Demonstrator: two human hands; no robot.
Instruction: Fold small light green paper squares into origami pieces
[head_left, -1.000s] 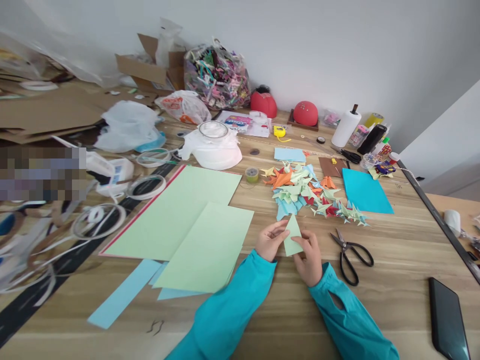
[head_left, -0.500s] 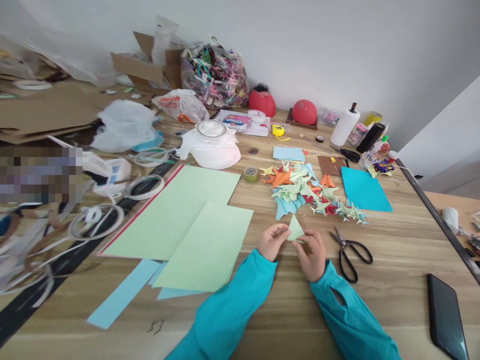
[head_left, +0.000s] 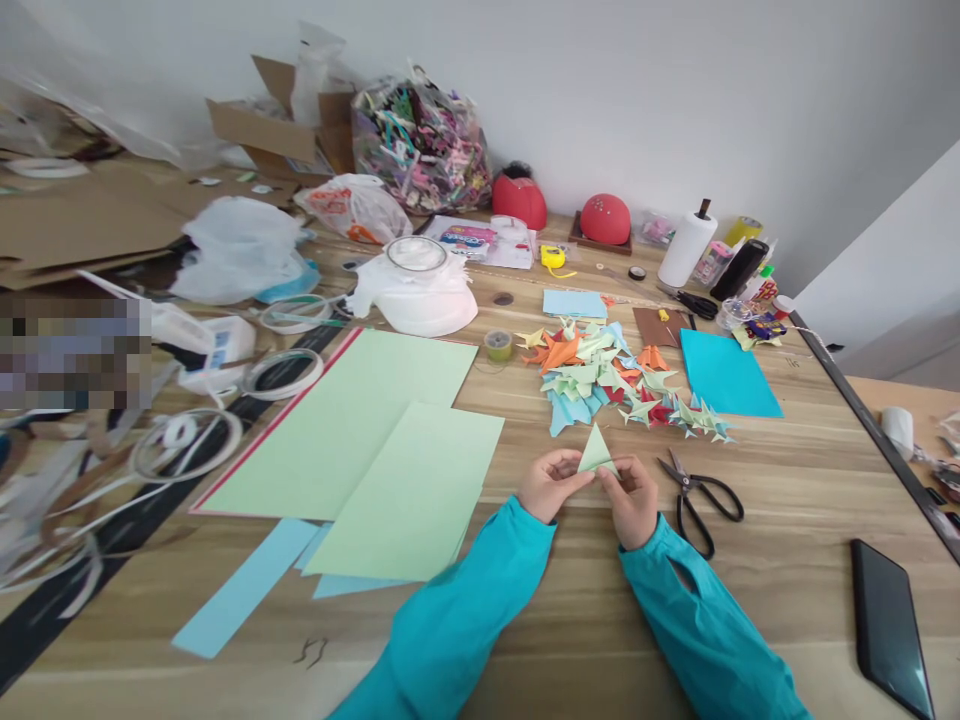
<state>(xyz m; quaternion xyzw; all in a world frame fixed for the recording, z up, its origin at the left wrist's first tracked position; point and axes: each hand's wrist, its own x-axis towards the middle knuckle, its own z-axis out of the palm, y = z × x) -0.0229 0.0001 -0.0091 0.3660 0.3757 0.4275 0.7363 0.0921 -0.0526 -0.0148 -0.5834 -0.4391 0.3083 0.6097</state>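
A small piece of folded pale green paper (head_left: 596, 449), triangular with its point away from me, is held between both hands. My left hand (head_left: 551, 484) pinches its left lower corner, thumb on top. On the other side, my right hand (head_left: 632, 502) grips the right lower corner, with the thumb pressed near the bottom edge. Just beyond lies a pile of folded paper cranes (head_left: 592, 365) in green, orange, blue and red. Black-handled scissors (head_left: 697, 495) lie partly spread to the right of my right hand. The fingers under the paper are partly hidden.
Pale green sheets (head_left: 412, 490) and a blue paper strip (head_left: 244, 590) lie left. A turquoise sheet (head_left: 731, 372) is at right, a phone (head_left: 891, 625) near the right front. Behind stand a white-wrapped object (head_left: 420, 290), a yellow tape measure (head_left: 553, 257) and a red pincushion (head_left: 606, 219).
The paper triangle has turned more upright and faces me squarely. My right thumb has moved up onto its lower edge, and both thumbs are closer together.
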